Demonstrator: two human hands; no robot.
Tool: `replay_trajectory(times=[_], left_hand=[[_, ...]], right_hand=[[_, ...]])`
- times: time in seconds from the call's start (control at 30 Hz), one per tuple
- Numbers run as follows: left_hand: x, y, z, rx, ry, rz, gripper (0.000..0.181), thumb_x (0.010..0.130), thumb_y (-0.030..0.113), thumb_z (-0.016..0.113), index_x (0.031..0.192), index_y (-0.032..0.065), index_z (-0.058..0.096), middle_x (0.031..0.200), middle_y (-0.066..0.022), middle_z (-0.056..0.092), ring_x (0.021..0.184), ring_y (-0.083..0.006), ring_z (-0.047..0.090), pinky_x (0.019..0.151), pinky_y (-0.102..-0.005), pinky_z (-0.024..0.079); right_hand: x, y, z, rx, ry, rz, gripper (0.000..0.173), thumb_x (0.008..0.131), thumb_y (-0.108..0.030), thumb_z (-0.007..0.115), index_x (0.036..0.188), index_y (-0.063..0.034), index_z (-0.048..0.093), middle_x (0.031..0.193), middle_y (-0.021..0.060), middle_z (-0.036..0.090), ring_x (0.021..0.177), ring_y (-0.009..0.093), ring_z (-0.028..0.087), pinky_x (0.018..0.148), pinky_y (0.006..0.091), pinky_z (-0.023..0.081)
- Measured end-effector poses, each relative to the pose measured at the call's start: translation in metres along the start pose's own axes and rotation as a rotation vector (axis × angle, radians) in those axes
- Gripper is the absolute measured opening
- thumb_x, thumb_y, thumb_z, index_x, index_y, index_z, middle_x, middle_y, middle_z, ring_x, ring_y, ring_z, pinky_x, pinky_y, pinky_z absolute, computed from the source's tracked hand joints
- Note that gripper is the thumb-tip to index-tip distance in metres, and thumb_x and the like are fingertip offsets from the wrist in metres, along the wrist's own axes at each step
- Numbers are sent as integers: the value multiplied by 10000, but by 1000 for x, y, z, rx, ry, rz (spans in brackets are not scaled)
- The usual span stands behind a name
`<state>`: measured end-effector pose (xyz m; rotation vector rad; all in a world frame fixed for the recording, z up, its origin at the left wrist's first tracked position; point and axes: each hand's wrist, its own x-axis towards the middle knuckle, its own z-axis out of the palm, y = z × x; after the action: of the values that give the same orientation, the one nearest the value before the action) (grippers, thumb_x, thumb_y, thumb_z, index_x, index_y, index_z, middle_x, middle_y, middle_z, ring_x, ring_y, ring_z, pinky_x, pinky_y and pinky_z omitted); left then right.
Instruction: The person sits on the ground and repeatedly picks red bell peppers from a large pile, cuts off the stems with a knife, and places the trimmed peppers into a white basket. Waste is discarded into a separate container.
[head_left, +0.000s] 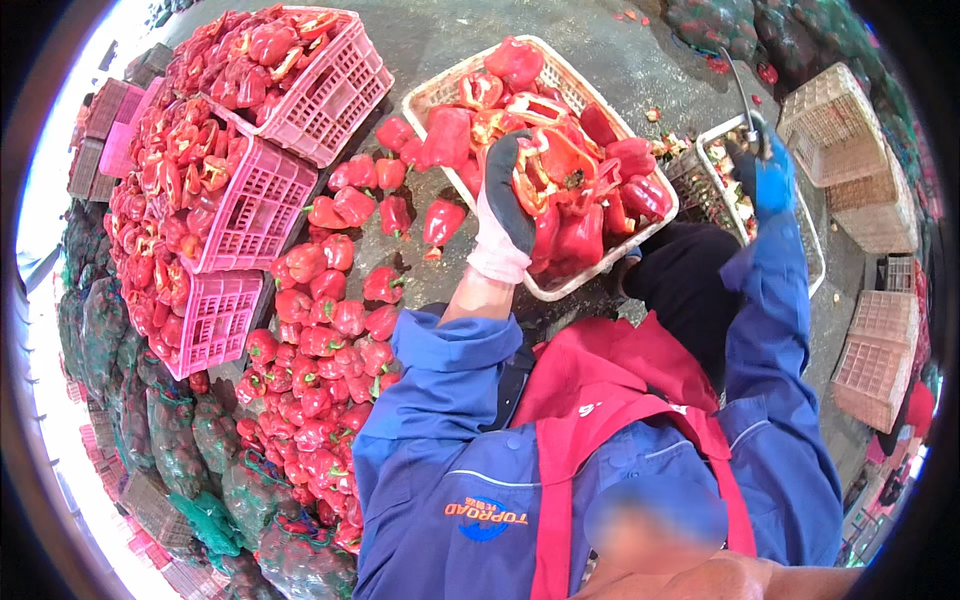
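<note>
My left hand (504, 206), in a pink and black work glove, grips a cut-open red bell pepper (559, 161) over a white plastic crate (540, 289). A dark spot shows inside the pepper. Whole and cut red bell peppers (577, 236) fill that crate. To the right, my right hand (772, 176), in a blue and dark glove, is closed around the handle of a tool with a thin curved metal blade (739, 82). The blade points away from me. Beneath this hand stands a second pale crate (814, 262) holding pepper scraps (739, 176).
Pink crates (259, 195) heaped with cut peppers stand at left. Whole red peppers (322, 360) lie piled on the floor beside me. Filled mesh sacks (172, 427) line the left edge, with more sacks (712, 26) at top right. Pale crates (832, 127) stand along the right.
</note>
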<state>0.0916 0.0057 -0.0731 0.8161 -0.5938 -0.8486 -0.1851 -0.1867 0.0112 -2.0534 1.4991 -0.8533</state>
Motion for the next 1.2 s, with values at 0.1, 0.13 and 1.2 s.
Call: replay_trajectory(times=[0.1, 0.13, 1.2], left_hand=[[2, -10, 0, 79, 34, -33, 291, 984, 229, 469, 1206, 56, 544, 1208, -99, 586, 1149, -226, 569, 1006, -393, 464], [2, -10, -2, 29, 54, -55, 278, 983, 186, 465, 1211, 41, 530, 1215, -97, 557, 1139, -224, 558, 1010, -376, 453], [21, 10, -16, -518, 291, -369, 352, 895, 256, 549, 1203, 88, 579, 1196, -98, 622, 1126, -284, 592, 963, -482, 490]], right_hand=[[-55, -68, 41, 600, -343, 7, 469, 848, -78, 697, 1299, -106, 575, 1001, 1, 671, 726, 55, 576, 609, 211, 455], [-73, -85, 59, 485, -397, -70, 461, 856, -65, 696, 1299, -96, 572, 1047, 14, 679, 800, 61, 603, 651, 219, 479], [11, -15, 8, 311, 123, 64, 618, 809, -112, 708, 1382, -107, 476, 943, 30, 618, 733, 97, 578, 527, 209, 419]])
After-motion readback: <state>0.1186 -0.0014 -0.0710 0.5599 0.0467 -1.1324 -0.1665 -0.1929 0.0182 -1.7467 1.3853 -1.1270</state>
